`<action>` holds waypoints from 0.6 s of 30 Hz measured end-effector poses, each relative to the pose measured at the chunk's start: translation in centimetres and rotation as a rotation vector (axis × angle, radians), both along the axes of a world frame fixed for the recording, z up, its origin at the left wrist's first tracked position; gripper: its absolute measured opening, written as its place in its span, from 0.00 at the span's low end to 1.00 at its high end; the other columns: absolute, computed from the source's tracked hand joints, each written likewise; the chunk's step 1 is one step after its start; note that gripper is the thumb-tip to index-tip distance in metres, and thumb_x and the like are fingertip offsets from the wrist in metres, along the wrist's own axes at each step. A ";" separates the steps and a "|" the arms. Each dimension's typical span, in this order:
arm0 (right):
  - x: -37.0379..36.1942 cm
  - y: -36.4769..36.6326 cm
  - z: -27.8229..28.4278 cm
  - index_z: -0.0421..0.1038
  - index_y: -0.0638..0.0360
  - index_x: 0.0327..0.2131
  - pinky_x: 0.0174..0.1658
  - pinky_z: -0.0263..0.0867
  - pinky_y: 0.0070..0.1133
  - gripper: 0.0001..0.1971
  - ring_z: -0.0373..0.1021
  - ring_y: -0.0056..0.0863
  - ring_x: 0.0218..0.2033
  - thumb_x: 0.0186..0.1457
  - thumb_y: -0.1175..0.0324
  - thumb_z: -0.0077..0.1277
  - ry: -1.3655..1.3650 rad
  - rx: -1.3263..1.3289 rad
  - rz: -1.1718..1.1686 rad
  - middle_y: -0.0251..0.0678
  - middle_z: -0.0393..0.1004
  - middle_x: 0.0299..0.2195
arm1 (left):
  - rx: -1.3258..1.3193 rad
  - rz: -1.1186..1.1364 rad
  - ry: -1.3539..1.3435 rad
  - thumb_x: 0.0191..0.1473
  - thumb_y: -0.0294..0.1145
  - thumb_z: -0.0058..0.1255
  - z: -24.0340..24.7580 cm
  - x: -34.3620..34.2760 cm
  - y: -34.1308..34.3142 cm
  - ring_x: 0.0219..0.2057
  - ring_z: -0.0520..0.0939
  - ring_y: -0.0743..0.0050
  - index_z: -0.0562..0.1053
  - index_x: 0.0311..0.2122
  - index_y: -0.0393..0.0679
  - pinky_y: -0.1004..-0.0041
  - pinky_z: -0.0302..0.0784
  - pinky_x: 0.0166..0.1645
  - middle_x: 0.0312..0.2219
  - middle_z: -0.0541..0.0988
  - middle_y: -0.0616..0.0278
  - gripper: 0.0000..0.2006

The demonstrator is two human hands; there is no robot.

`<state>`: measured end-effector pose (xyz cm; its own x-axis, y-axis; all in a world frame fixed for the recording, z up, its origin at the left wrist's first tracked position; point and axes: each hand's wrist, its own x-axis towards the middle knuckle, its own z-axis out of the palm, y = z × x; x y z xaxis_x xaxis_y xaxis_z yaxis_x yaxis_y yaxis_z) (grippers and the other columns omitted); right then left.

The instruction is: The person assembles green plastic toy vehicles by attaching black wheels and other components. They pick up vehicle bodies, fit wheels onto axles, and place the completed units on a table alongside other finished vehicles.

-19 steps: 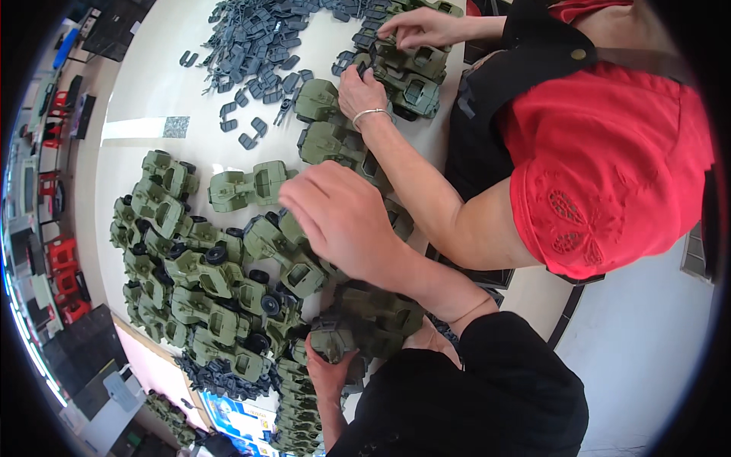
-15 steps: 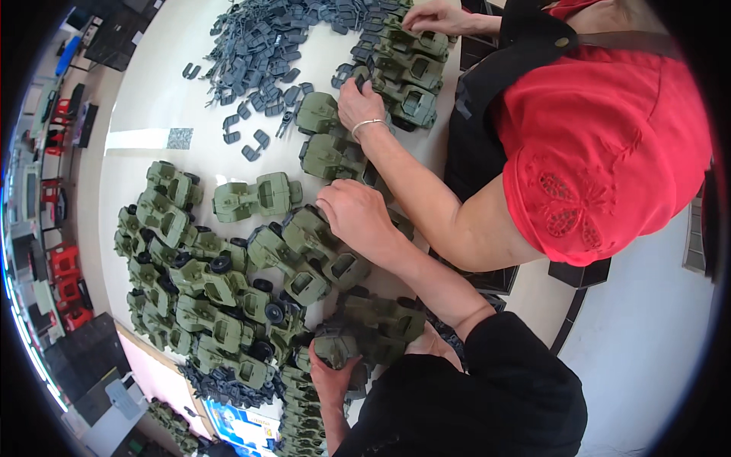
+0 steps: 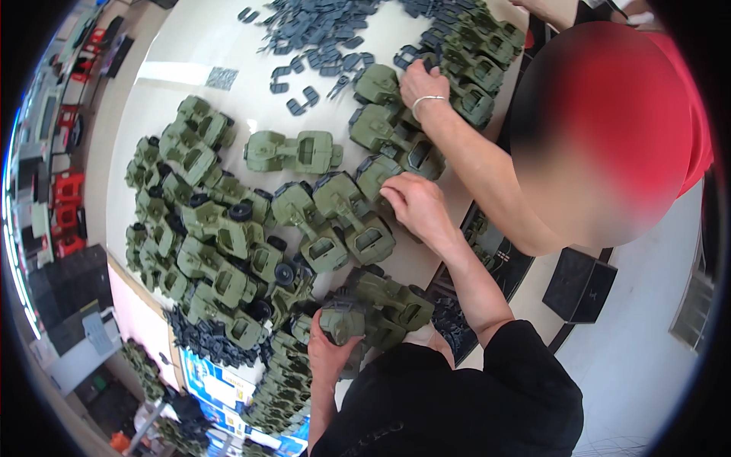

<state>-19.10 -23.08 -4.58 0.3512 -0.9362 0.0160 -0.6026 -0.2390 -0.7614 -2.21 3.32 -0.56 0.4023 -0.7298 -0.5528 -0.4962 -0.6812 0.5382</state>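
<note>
At the lower middle, my left hand (image 3: 333, 352) is wrapped round an olive-green toy car (image 3: 341, 318), its front end toward me. Beside it lies another green toy car (image 3: 392, 308), partly hidden by my black shirt. My right hand (image 3: 420, 207) has its thumb and fingers pinched together at the edge of a toy car (image 3: 377, 174) in the row; whatever is between the fingertips is too small to make out. Two toy cars (image 3: 354, 217) stand close to that hand's left. Just past my shirt shows a patch of skin, mostly hidden; I cannot tell what it belongs to.
A co-worker in red reaches in from the right, one hand (image 3: 422, 84) over the car row. Dark grey small parts (image 3: 320, 34) are heaped at the far side. Several toy cars (image 3: 221, 236) pile up at left. A single car (image 3: 293, 151) stands apart. A black bin (image 3: 580, 283) is at right.
The whole view has shifted, so the table sits higher and further right. My right hand has drawn back slightly, uncovering a car's front. The co-worker leans further in. My left hand keeps its hold.
</note>
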 end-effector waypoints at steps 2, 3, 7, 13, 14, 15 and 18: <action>0.0 -0.2 0.0 0.75 0.61 0.30 0.34 0.67 0.29 0.06 0.71 0.41 0.30 0.49 0.70 0.53 0.007 0.006 0.013 0.42 0.74 0.28 | 0.018 -0.022 -0.027 0.29 0.39 0.71 0.6 0.2 0.1 0.46 0.75 0.46 0.58 0.56 0.38 0.61 0.72 0.49 0.46 0.71 0.42 0.47; 0.3 -0.2 0.2 0.75 0.62 0.30 0.34 0.67 0.28 0.06 0.72 0.41 0.30 0.49 0.71 0.53 -0.019 0.005 0.036 0.43 0.74 0.28 | 0.004 -0.030 -0.033 0.28 0.39 0.71 1.1 0.5 0.1 0.47 0.74 0.46 0.57 0.57 0.39 0.62 0.71 0.49 0.48 0.70 0.43 0.49; 0.9 0.4 0.4 0.74 0.64 0.33 0.33 0.66 0.22 0.07 0.72 0.31 0.28 0.52 0.70 0.53 -0.077 -0.008 0.104 0.42 0.75 0.28 | -0.107 0.150 0.079 0.28 0.35 0.70 2.8 1.4 -0.8 0.44 0.77 0.51 0.56 0.57 0.34 0.65 0.71 0.51 0.42 0.75 0.43 0.48; 2.7 2.7 2.2 0.74 0.64 0.32 0.29 0.64 0.24 0.07 0.69 0.35 0.24 0.52 0.71 0.52 -0.066 0.137 0.180 0.43 0.73 0.27 | -0.155 0.270 0.101 0.29 0.40 0.72 3.1 2.5 -2.2 0.45 0.77 0.53 0.57 0.55 0.36 0.65 0.71 0.51 0.42 0.76 0.47 0.48; 2.8 3.1 2.0 0.74 0.65 0.33 0.29 0.64 0.24 0.07 0.69 0.35 0.24 0.52 0.71 0.52 -0.056 0.159 0.202 0.44 0.73 0.27 | -0.151 0.254 0.056 0.29 0.42 0.72 3.2 2.4 -2.1 0.46 0.76 0.52 0.57 0.55 0.37 0.64 0.71 0.50 0.43 0.75 0.47 0.48; 2.9 3.4 1.9 0.74 0.65 0.33 0.28 0.64 0.24 0.07 0.69 0.35 0.24 0.52 0.71 0.52 -0.053 0.146 0.232 0.44 0.73 0.26 | -0.145 0.253 0.022 0.29 0.42 0.72 3.5 2.5 -2.0 0.46 0.76 0.52 0.57 0.55 0.37 0.64 0.70 0.51 0.43 0.74 0.47 0.48; 2.8 4.4 1.8 0.74 0.65 0.33 0.27 0.62 0.23 0.06 0.68 0.33 0.23 0.52 0.72 0.53 -0.061 0.156 0.283 0.42 0.72 0.25 | -0.110 0.306 -0.015 0.29 0.41 0.72 4.5 3.0 -1.7 0.47 0.75 0.53 0.58 0.54 0.36 0.64 0.69 0.52 0.45 0.72 0.47 0.46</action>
<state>-16.26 -18.71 -2.77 0.6006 -0.7944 -0.0908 -0.4811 -0.2684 -0.8346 0.82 1.66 3.93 0.6195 -0.6289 -0.4698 -0.2857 -0.7381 0.6113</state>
